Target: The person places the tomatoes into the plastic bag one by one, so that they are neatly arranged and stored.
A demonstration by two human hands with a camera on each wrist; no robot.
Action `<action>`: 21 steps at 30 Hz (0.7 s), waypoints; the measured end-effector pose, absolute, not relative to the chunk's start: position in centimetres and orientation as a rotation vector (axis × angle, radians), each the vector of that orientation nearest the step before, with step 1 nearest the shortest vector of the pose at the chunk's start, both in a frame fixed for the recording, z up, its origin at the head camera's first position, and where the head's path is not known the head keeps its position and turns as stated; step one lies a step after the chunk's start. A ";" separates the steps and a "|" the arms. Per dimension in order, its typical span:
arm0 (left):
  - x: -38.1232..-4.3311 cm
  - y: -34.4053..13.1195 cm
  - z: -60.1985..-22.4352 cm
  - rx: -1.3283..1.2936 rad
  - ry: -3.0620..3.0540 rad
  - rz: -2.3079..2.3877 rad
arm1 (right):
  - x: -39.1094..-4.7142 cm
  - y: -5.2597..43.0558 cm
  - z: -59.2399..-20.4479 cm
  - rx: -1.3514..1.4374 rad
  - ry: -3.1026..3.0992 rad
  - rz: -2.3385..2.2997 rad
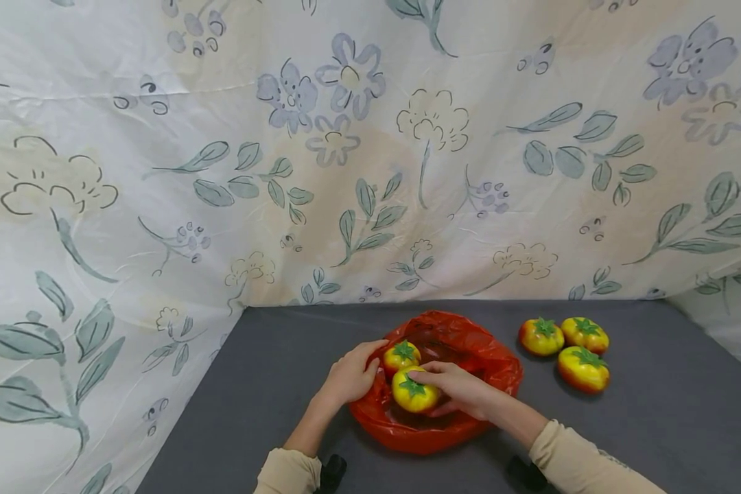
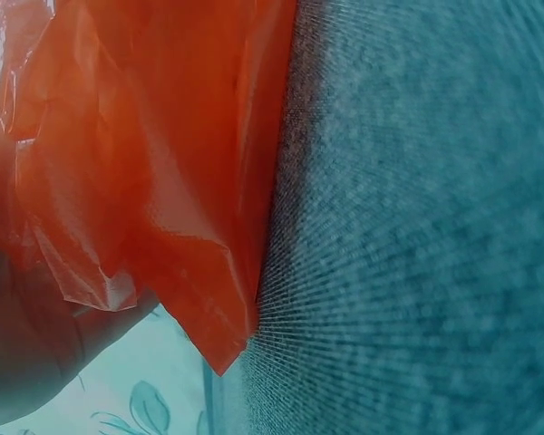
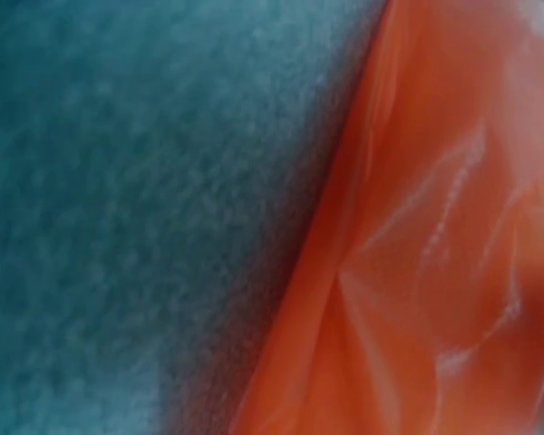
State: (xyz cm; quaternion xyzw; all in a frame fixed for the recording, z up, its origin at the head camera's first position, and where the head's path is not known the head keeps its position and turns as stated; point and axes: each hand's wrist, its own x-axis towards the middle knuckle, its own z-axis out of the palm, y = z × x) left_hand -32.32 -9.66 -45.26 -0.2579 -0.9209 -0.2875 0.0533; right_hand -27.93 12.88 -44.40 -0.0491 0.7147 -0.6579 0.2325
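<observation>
A red plastic bag (image 1: 426, 439) lies spread open on the dark table, its rim rolled into a ring. At its left rim my left hand (image 1: 350, 374) grips the plastic; part of that hand shows behind the bag film (image 2: 118, 136) in the left wrist view. My right hand (image 1: 463, 390) reaches over the bag and holds a glossy yellow persimmon (image 1: 415, 390) with a green leafy top, thumb on its upper side. Just behind it, a second yellow-red persimmon (image 1: 401, 357) sits inside the bag near my left fingers. In the right wrist view only bag plastic (image 3: 435, 272) and tabletop appear clearly.
Three more yellow-red persimmons, a left one (image 1: 540, 336), a back one (image 1: 585, 334) and a front one (image 1: 583, 369), stand grouped on the table (image 1: 253, 384) to the right of the bag. A flower-printed cloth (image 1: 370, 171) hangs behind the table and along its sides.
</observation>
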 end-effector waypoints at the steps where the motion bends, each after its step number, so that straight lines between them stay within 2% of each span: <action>1: -32.3 -9.7 -45.3 -0.786 -2.798 -0.874 | -27.9 12.8 -44.5 -0.140 1.966 -1.806; 21: -32.3 -9.6 -45.3 -0.786 -2.806 -0.878 | -27.8 11.2 -45.1 -0.129 2.053 -1.738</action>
